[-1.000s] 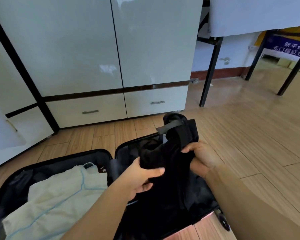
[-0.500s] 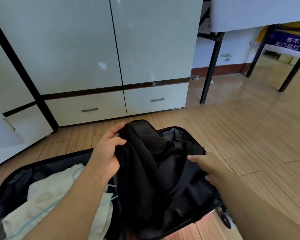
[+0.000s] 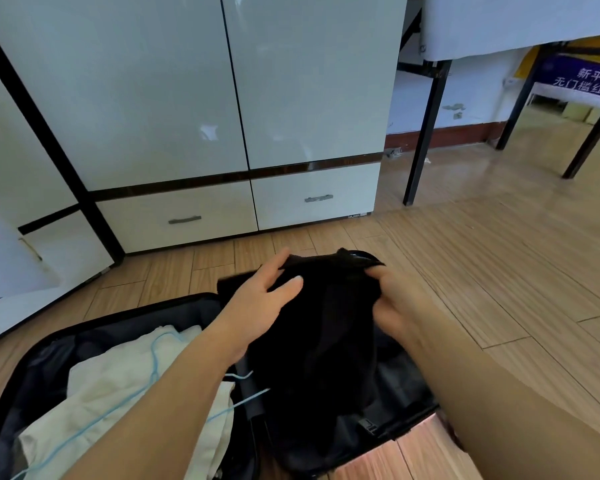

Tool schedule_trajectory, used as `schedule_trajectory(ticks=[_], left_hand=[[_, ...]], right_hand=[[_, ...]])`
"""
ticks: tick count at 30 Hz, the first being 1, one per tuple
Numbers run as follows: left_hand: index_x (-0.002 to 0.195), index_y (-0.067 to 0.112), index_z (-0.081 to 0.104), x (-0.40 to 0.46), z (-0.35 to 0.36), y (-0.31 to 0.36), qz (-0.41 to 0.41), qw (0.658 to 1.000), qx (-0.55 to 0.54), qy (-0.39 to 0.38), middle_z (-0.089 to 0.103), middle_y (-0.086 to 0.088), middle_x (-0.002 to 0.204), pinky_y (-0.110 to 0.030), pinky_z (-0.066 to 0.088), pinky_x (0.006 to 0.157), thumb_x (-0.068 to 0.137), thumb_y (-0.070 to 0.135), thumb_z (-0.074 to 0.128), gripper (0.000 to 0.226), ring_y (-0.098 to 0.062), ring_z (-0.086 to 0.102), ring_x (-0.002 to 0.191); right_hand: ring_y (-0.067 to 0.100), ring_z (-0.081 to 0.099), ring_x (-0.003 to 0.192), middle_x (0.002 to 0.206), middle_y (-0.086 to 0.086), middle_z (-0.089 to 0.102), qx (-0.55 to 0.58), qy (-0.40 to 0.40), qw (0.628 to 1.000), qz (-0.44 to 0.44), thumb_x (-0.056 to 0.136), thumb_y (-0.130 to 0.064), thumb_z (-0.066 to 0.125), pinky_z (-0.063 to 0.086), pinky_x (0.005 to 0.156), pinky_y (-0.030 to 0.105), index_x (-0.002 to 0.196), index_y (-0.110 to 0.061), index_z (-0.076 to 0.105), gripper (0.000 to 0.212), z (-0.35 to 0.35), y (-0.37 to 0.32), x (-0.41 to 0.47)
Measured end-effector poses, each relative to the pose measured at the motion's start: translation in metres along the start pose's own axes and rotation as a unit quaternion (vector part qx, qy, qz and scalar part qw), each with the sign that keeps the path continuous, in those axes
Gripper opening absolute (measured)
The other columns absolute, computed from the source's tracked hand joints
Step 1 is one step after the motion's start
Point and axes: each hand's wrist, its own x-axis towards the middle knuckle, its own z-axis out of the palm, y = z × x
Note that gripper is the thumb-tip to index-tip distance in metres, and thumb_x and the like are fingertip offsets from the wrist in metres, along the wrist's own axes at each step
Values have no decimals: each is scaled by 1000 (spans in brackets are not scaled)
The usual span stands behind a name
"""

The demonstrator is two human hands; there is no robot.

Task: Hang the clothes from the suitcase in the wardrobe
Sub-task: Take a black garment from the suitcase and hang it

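I hold the black garment [image 3: 321, 327] above the open suitcase [image 3: 94, 332]: my right hand [image 3: 394, 299] pinches its top edge, my left hand [image 3: 262, 306] lies against it with fingers nearly straight. Its folds blur into the dark lining. A cream garment [image 3: 118, 403] lies in the suitcase's left half. Beyond the suitcase, on the wooden floor [image 3: 499, 271], stands the closed white wardrobe [image 3: 222, 98].
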Motion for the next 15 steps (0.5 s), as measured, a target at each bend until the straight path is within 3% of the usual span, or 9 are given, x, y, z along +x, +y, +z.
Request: schedule_trajectory(ticks=[2,4,7,9,11,13,15], left_hand=[[148,48,20,1,-10,-7,24,997,63,33,28,18,152,-32,26,115,95,30,57,66,-4,26,139],[149,48,10,3,-16,-11,41,988,140,53,21,23,150,-31,21,115,93,27,60,78,0,19,138],[149,35,27,9,-10,-20,78,971,213,75,36,16,148,-33,31,114,85,26,71,78,-5,33,137],[142,31,40,8,4,-22,105,963,241,59,49,16,137,-30,38,109,75,31,79,78,-5,46,128],[139,35,42,7,20,-22,106,964,244,24,51,20,129,-26,39,105,67,32,84,84,0,47,120],[131,37,48,7,32,-21,92,970,224,1,57,19,119,-25,42,101,70,24,82,71,-1,52,113],[113,29,62,12,33,-23,64,971,232,12,66,8,105,-34,48,96,78,16,74,38,-12,60,103]], right_hand=[[26,70,82,90,15,73,5,-7,999,38,90,-9,51,54,67,35,97,-3,68,19,-11,-12,-9],[24,67,66,72,11,70,-18,-22,997,69,87,-15,50,51,64,36,78,-5,67,21,-19,-20,-17],[24,64,55,66,10,66,-43,-54,992,103,79,-16,47,51,64,35,66,-6,65,24,-16,-20,-24],[26,64,60,72,12,67,-57,-86,987,126,73,-15,48,53,67,35,75,-4,64,19,-7,-17,-27],[29,64,70,81,16,67,-75,-132,980,131,67,-15,50,53,72,38,86,-1,64,27,1,-14,-29],[28,63,76,86,17,65,-107,-184,969,126,66,-15,54,52,74,40,89,-2,64,29,7,-15,-32],[27,63,76,89,17,66,-154,-229,953,124,65,-16,65,56,67,36,90,-2,65,29,8,-19,-35]])
